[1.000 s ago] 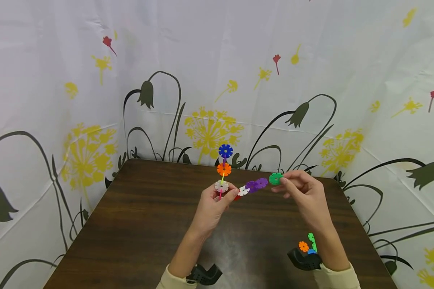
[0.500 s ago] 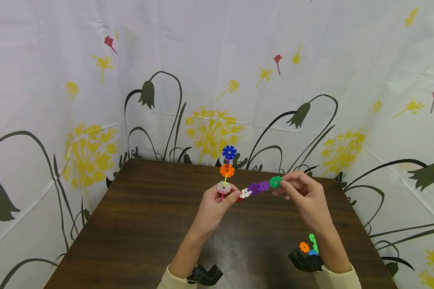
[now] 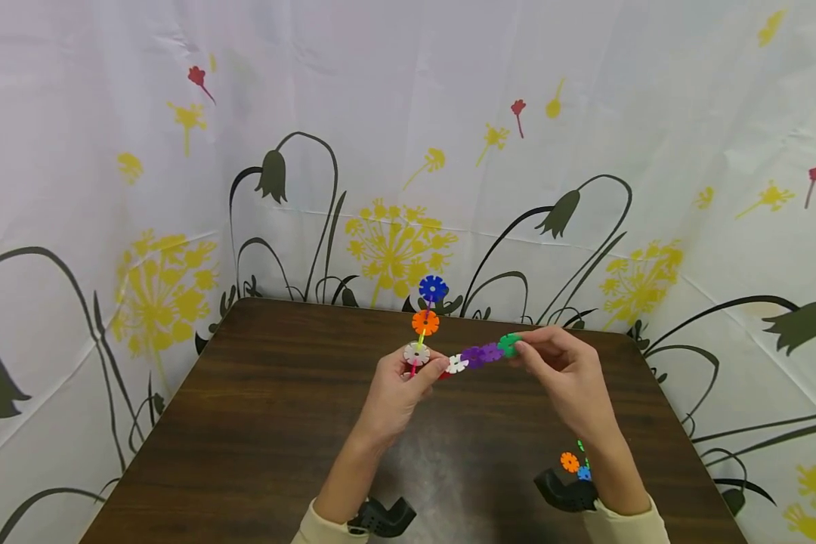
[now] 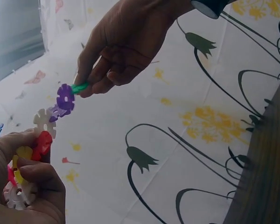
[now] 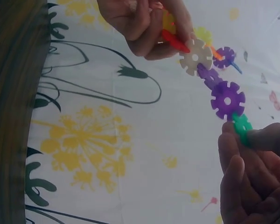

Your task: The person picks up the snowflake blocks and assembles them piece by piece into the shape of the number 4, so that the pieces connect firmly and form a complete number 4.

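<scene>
My left hand (image 3: 393, 399) grips a linked chain of slotted plastic discs above the table. One branch stands up from the fingers, with a pale disc (image 3: 416, 353), an orange disc (image 3: 425, 323) and a blue disc (image 3: 433, 289) on top. Toward the right runs the other branch: a red disc (image 4: 42, 146), a white disc (image 5: 196, 57) and two purple discs (image 5: 227, 101). Between thumb and fingertips my right hand (image 3: 571, 378) pinches a green disc (image 5: 243, 129), its edge meeting the end purple disc. Yellow and pink pieces show inside the left grip.
On the dark wooden table (image 3: 272, 423), beside the right wrist, lie a loose orange disc (image 3: 569, 462), a blue disc (image 3: 584, 473) and green pieces partly hidden by the forearm. A printed curtain (image 3: 408, 113) hangs behind the table's far edge.
My right hand has moved left with the green disc, closing the gap to the end purple disc. The chain's upright branch has swung slightly right, and the left hand stays nearly in place.
</scene>
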### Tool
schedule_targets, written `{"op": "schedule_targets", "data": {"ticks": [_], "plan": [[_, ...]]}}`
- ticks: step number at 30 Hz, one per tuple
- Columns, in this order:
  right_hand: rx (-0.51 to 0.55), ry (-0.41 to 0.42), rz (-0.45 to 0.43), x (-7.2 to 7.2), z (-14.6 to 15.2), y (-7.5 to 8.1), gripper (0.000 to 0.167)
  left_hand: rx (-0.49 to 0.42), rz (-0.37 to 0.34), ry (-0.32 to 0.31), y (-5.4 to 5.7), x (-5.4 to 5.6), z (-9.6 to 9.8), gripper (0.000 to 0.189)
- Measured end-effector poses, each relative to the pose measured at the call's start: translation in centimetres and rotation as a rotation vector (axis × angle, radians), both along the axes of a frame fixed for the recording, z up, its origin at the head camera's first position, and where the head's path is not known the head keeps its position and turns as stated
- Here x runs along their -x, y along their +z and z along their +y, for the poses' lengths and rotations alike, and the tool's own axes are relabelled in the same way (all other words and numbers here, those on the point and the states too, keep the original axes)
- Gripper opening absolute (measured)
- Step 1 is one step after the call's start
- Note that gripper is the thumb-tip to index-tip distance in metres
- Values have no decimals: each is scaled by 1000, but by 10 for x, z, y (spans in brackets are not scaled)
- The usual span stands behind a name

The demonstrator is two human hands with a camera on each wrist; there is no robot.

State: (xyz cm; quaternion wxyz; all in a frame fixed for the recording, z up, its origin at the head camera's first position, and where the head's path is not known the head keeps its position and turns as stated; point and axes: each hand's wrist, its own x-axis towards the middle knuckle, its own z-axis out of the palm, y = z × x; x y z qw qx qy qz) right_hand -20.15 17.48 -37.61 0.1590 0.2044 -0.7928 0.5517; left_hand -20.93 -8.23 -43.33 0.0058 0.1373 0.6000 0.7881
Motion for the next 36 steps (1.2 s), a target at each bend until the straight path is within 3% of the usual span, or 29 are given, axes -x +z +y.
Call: {"op": "schedule_targets", "data": {"ticks": [5, 11, 17, 23, 27, 31, 36], "plan": [[82, 15, 13, -3, -10, -2, 11, -67, -14, 14, 4, -2, -4, 20], [257, 33, 81, -6, -27, -2, 11, -41, -41, 39, 15, -7, -10, 22], [244, 5, 93, -5, -39, 0, 10, -51, -9, 68, 15, -10, -15, 19], [207, -36, 94, -3, -38, 5, 13, -92, 14, 39, 10, -10, -5, 16], [155, -47, 99, -2, -36, 9, 17, -188, -22, -22, 4, -9, 3, 17], [108, -15, 114, 1, -35, 13, 20, -277, -8, -139, -3, -3, 4, 19], [61, 57, 130, 7, -34, 17, 22, -282, 33, -305, -7, 6, 2, 19]]}}
